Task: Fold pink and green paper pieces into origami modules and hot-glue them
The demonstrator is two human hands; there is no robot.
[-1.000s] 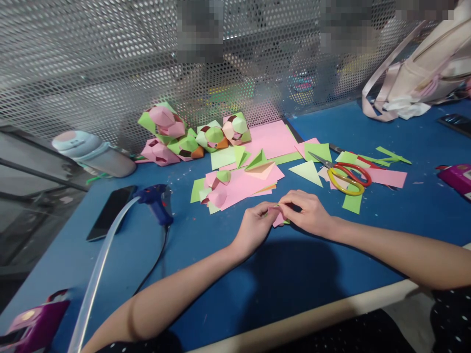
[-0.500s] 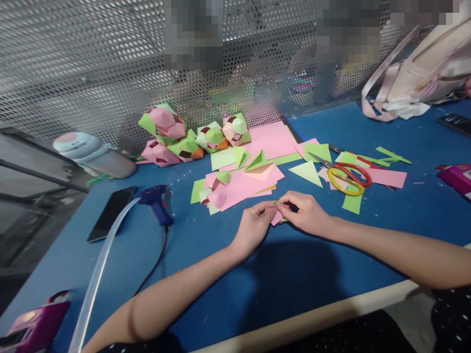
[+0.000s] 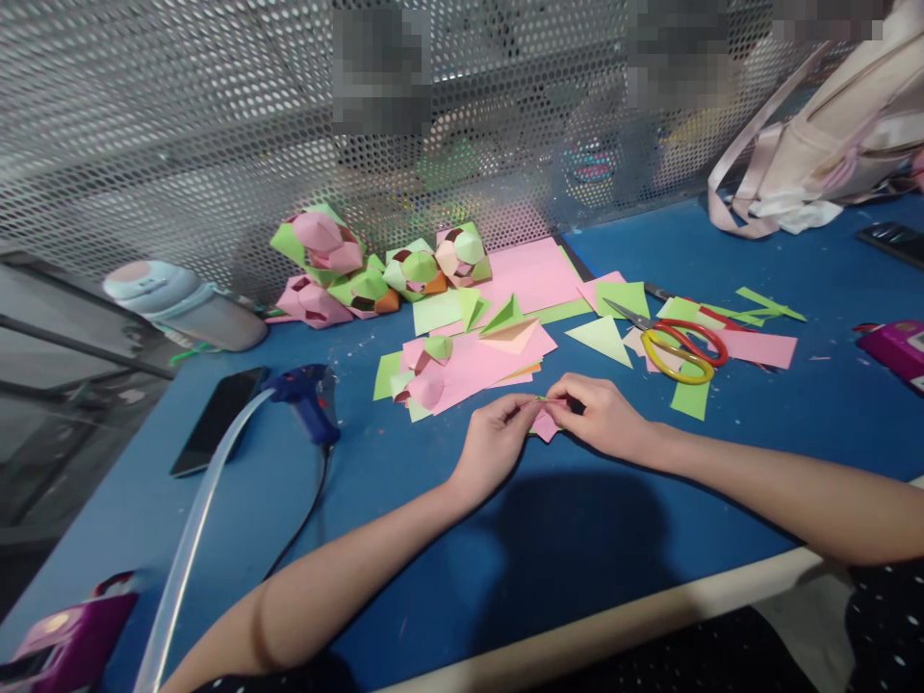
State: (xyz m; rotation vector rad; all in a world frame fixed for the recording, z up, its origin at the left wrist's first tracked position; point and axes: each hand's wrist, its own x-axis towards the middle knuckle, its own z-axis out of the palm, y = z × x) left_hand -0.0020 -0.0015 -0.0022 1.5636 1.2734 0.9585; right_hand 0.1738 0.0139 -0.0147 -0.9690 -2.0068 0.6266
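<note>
Between my hands, just above the blue table, is a small folded piece of pink and green paper [image 3: 549, 423]. My left hand [image 3: 497, 438] pinches its left side between thumb and fingers. On the other side my right hand [image 3: 592, 409] is closed on its right edge, with the fingertips of both hands almost meeting. Part of the paper is hidden behind the fingers. Beyond my left hand lies a stack of pink paper [image 3: 476, 371], bearing folded green and pink pieces. Scissors [image 3: 671, 346] with yellow and red handles rest on paper scraps beyond my right hand.
Several folded paper balls [image 3: 324, 241] stand along the perforated metal screen [image 3: 217, 115]. At left are a bottle [image 3: 188, 303], a black phone [image 3: 220, 419] and a blue glue gun [image 3: 303, 390] with a long glue stick [image 3: 209, 510]. A pale bag [image 3: 830, 144] sits at the back right.
The folded paper has turned slightly between my fingers, with its pink point now facing more toward me. Both hands stay in nearly the same place.
</note>
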